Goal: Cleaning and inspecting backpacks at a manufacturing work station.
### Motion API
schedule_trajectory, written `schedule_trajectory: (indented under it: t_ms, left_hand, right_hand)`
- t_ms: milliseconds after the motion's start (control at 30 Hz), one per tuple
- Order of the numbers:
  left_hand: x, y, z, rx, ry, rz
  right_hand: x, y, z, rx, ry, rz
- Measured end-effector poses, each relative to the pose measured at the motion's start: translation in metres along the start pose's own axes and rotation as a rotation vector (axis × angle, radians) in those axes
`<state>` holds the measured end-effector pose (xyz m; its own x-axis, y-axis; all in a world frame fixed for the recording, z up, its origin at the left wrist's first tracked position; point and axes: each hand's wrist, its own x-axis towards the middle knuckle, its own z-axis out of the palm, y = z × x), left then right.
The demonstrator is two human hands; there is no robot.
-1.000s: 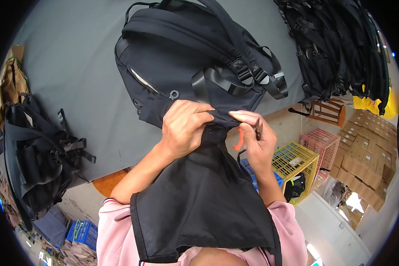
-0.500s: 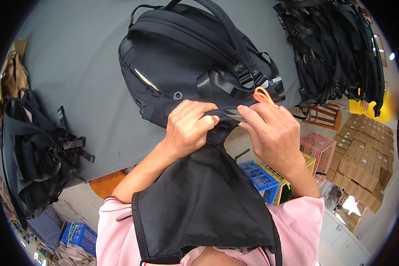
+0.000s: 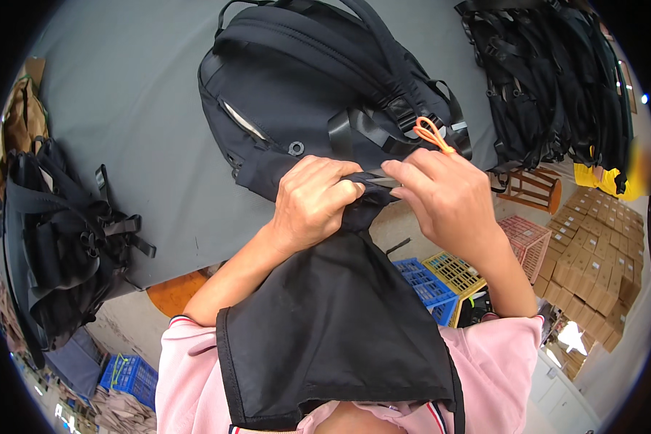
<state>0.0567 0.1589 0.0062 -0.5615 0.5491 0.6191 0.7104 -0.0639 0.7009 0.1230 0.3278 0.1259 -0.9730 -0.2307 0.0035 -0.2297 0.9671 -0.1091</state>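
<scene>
A black backpack (image 3: 296, 94) lies on the grey table in front of me, its straps upward and a light-lined zip slit (image 3: 244, 120) toward its left side. My left hand (image 3: 312, 199) is closed, pinching a fold of black fabric (image 3: 264, 172) at the backpack's near edge. Just to its right, my right hand (image 3: 445, 195) is closed on thread snips, whose grey blades (image 3: 380, 180) point at the pinched fabric. An orange loop (image 3: 432, 134) sticks up behind the right hand's knuckles. My fingers hide most of the snips and the exact spot at the tips.
More black backpacks are heaped at the table's left (image 3: 65, 246) and far right (image 3: 550, 87). Beneath the right side stand blue (image 3: 427, 281), yellow (image 3: 456, 271) and pink crates (image 3: 524, 242), a wooden stool (image 3: 532, 189) and stacked cartons (image 3: 593, 253). A yellow garment shows beyond the stool.
My right hand and forearm have shifted slightly, the elbow moving outward to the right. The snips stay beside the left hand's pinch. The view has moved a little.
</scene>
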Motion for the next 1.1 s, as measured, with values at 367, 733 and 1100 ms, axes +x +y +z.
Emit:
schedule_trajectory:
  t_ms: [367, 733, 1100]
  left_hand:
    - [-0.005, -0.004, 0.005, 0.0, 0.044, -0.016]
    - [-0.005, -0.002, 0.005, -0.003, 0.048, -0.028]
    - [-0.006, -0.004, 0.004, 0.014, 0.047, -0.05]
  right_hand:
    - [-0.01, 0.011, 0.038, 1.464, 0.16, 0.535]
    - [0.033, 0.035, 0.032, 0.981, -0.34, 0.058]
    - [-0.004, 0.025, 0.025, 1.288, -0.279, 0.312]
